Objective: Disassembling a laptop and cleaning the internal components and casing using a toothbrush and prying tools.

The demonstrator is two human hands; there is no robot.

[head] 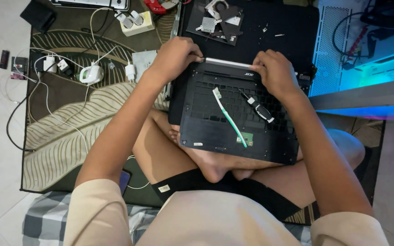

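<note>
A black laptop shell [215, 132] with an empty keyboard frame rests on my crossed legs. My left hand [176, 54] grips its far left corner, by a silver hinge strip [226, 63]. My right hand [274, 70] presses on the far right end of that strip. On the frame lie a green and white toothbrush [229, 116] and a small black and white screwdriver [258, 107].
Beyond the shell lies a black laptop lid [279, 23] with a heatsink and loose parts [217, 20]. A leaf-patterned rug [64, 132] holds chargers, a white power strip [135, 23] and cables. A blue-lit computer case [365, 50] stands right. A phone [124, 180] lies by my thigh.
</note>
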